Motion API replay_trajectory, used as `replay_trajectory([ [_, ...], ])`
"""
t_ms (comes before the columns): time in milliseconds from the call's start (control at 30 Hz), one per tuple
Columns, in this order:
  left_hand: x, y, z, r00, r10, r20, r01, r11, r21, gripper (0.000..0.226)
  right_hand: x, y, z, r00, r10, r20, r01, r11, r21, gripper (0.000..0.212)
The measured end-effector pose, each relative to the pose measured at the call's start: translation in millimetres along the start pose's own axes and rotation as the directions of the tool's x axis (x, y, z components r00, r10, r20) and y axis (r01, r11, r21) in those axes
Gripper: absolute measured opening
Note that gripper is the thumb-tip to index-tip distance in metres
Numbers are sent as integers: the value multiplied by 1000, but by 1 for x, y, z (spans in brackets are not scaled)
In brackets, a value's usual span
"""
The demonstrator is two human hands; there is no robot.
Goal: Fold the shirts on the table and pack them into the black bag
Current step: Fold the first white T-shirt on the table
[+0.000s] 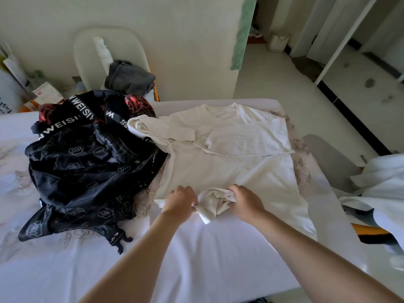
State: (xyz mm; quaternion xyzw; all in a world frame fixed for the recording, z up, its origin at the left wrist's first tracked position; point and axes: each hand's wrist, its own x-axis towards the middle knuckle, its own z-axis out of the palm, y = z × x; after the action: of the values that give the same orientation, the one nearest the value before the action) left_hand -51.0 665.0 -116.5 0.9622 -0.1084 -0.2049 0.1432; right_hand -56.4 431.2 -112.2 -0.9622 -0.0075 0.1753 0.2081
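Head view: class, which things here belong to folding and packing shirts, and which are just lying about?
Job: white cotton T-shirt, its hem gripped by left hand and right hand; black printed fabric bag; white-clothed table.
Lying about: grey crumpled garment on the pale chair; red-and-white cardboard box.

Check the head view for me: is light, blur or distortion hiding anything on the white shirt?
Head view: soft, even light, no glare; the white shirt has little contrast against the pale table, so edges are faint. Wide-angle bend in the head view curves the table edge and stretches the forearms. The left hand and right hand, gripping the bunched hem, are sharp.
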Motion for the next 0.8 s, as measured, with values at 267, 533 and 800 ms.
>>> replay_trajectory([
  [267, -12, 4, -77, 692, -323, 645, 367, 928, 70, 38, -12, -9, -22, 899, -13, 437, -60, 986, 153, 24],
  [533, 27, 80, -57, 921, 4, 389, 9, 999, -31, 41, -26, 71, -65, 940, 331, -77, -331, 943, 8, 21],
  [800, 53, 173, 15, 930, 303, 209, -295, 953, -69, 47, -56, 155, -43, 805, 582, -118, -587, 810, -8, 44],
])
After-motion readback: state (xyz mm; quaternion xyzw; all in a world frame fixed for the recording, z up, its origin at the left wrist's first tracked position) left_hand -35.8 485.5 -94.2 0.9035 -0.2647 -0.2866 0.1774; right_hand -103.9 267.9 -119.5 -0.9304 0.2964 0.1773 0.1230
